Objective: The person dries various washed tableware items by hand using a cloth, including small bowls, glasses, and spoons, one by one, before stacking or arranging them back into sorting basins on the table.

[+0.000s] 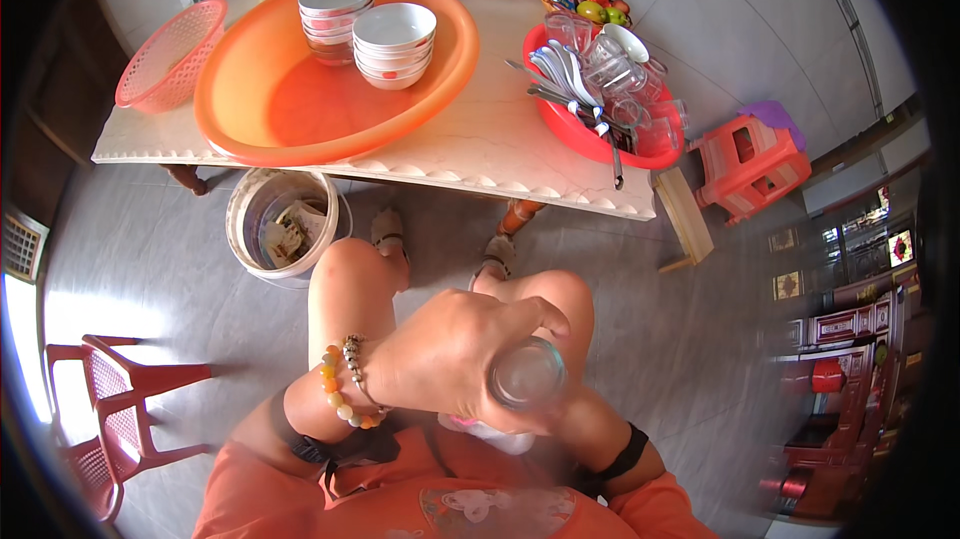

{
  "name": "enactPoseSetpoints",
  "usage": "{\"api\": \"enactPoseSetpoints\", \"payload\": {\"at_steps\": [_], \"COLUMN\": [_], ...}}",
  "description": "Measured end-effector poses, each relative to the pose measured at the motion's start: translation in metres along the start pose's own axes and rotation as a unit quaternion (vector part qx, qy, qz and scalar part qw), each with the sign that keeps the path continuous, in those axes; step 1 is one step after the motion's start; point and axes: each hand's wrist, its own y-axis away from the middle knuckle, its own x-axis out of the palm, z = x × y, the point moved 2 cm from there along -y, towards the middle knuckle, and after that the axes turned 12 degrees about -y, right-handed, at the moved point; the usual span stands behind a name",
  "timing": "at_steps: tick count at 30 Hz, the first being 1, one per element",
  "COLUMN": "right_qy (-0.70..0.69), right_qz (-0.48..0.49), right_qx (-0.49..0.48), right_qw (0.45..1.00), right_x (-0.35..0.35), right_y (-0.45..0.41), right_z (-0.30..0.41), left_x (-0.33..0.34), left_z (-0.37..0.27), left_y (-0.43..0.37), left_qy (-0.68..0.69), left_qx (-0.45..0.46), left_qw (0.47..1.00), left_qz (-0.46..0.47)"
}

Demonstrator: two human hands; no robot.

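Observation:
My left hand (457, 347), with a bead bracelet and a metal bracelet at its wrist, is closed around a clear drinking glass (527, 374) above my lap. The glass shows one round end towards the camera. My right forearm (600, 426) reaches in from the right, with a black band on it; the right hand is mostly hidden behind the glass and the left hand. Under the left hand a white and pink cloth (491, 435) partly shows. Blur covers the area around the glass's lower side.
On the stone-topped table (487, 152) stand an orange basin (247, 111) with stacked bowls (394, 36), a pink basket (169, 62) and a red basin (551, 126) of glasses and spoons. A waste bucket (244, 239), wooden stool (684, 220), red plastic stool (757, 164) and red chairs (124, 396) surround me.

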Motion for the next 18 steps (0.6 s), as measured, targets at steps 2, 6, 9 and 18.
{"api": "enactPoseSetpoints", "payload": {"at_steps": [2,6,9,18], "right_qy": [-0.015,-0.036,-0.066,-0.147], "right_qz": [0.009,0.026,0.039,0.094], "right_qx": [0.004,-0.004,0.003,0.012], "right_qw": [1.000,0.999,0.997,0.985], "right_x": [-0.001,-0.003,-0.002,0.003], "right_y": [0.001,0.001,0.002,0.007], "right_z": [0.002,0.007,0.007,0.013], "left_x": [0.003,0.003,0.005,0.014], "left_z": [0.004,0.001,0.003,0.000], "left_y": [-0.001,-0.007,-0.012,-0.012], "left_qy": [0.010,0.033,0.062,0.064], "left_qx": [0.009,0.025,0.058,0.067], "left_qw": [1.000,0.998,0.996,0.994], "left_qz": [0.007,0.041,0.010,-0.052]}}
